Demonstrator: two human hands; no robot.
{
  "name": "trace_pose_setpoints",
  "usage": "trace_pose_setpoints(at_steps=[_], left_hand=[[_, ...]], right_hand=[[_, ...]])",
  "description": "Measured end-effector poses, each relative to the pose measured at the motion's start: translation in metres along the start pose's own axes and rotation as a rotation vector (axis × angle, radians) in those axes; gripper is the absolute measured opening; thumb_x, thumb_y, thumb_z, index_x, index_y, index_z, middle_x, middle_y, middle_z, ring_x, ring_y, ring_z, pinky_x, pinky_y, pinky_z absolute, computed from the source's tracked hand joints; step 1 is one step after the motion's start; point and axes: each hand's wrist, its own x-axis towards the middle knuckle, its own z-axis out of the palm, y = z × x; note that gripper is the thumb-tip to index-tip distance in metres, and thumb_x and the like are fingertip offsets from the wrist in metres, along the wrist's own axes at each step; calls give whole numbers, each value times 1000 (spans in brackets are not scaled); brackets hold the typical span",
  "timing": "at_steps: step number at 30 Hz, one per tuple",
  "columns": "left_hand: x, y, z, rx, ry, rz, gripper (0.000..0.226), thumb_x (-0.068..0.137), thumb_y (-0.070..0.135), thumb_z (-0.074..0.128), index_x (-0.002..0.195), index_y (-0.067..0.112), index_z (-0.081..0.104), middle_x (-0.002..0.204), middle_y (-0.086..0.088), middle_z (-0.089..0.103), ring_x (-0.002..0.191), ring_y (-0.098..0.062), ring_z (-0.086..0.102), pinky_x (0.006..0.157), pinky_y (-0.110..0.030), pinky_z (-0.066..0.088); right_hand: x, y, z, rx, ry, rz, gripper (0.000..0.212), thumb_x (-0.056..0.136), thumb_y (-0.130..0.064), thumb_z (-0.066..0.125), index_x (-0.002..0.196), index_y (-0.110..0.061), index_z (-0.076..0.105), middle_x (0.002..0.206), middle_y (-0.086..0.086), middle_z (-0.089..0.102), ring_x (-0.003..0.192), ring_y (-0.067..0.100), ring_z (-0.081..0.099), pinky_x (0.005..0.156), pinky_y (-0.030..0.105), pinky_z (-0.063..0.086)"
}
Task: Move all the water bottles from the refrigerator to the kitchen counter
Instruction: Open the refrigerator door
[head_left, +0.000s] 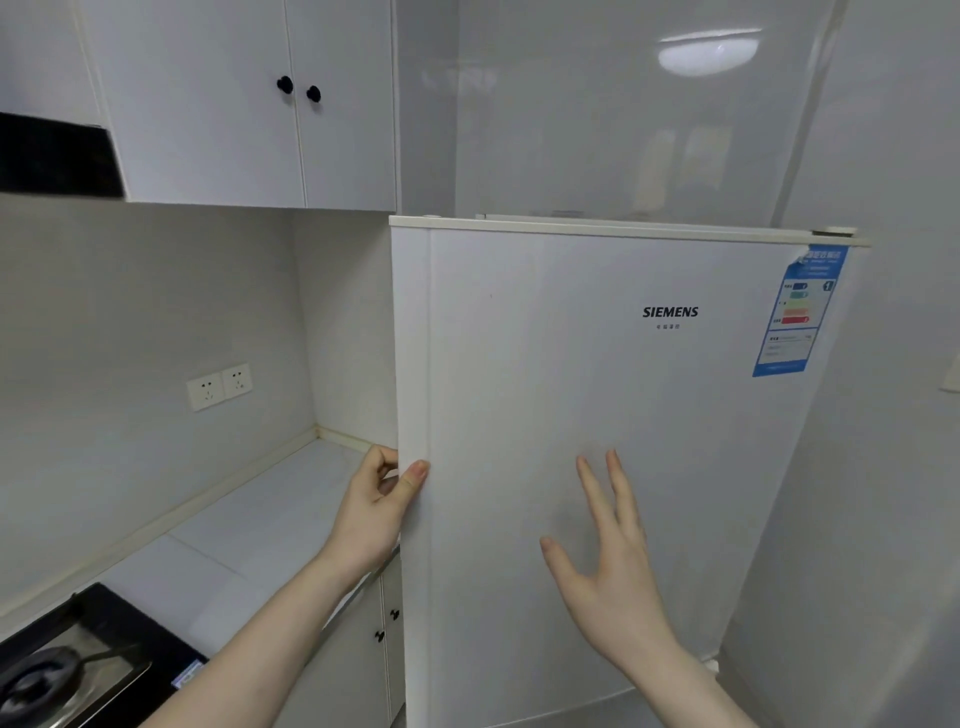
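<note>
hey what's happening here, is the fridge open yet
Not yet. A person stands at the white Siemens refrigerator, whose door looks shut. The left hand grips the door's left edge, thumb on the front, as if to pull it open. The right hand is spread open in front of the door. No water bottles show, and the pale kitchen counter beside it waits.

Home kitchen, white refrigerator (597, 415), counter (249, 530), wall cabinets (234, 104), gas stove (78, 670)

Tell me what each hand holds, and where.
Left hand grips the fridge door by its left edge. Right hand holds nothing.
</note>
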Motion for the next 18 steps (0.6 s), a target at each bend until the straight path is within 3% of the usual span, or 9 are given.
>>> trace_pose_setpoints(at_steps=[4,5,9,13,18], left_hand=[[-37,-1,-5,-42,-34,24,35,93,37,73,102,7,60,101,-7,76,101,-23,71,89,-36,56],[-46,0,-5,-47,-48,28,36,92,41,74,100,9,61,102,-8,75,103,-25,70,89,-38,57],[-91,15,2,-89,-113,77,20,93,29,72,97,11,63,105,2,76,107,-16,69,81,-23,55],[-135,23,5,-30,-236,118,20,90,35,75,101,22,66,128,15,64,121,-7,62,99,-37,51],[-176,34,2,122,-493,231,17,91,27,76,103,35,67,137,28,51,131,2,51,101,-26,48]], right_hand=[[-32,-46,-17,51,62,-20,83,95,-23,74,157,-52,27,166,-37,2,152,-15,5,116,13,13],[-38,-57,-21,62,87,-29,81,95,-22,74,157,-50,30,167,-36,6,152,-15,8,116,10,13],[-61,-100,-35,97,198,-96,76,93,-19,75,155,-43,38,168,-25,21,154,-7,19,119,5,17],[-89,-134,-42,109,261,-135,75,93,-19,75,157,-36,40,167,-19,28,154,-1,25,122,26,30],[-119,-155,-51,42,335,-136,82,89,-14,79,159,-27,38,167,-12,29,153,-3,26,120,13,26]])
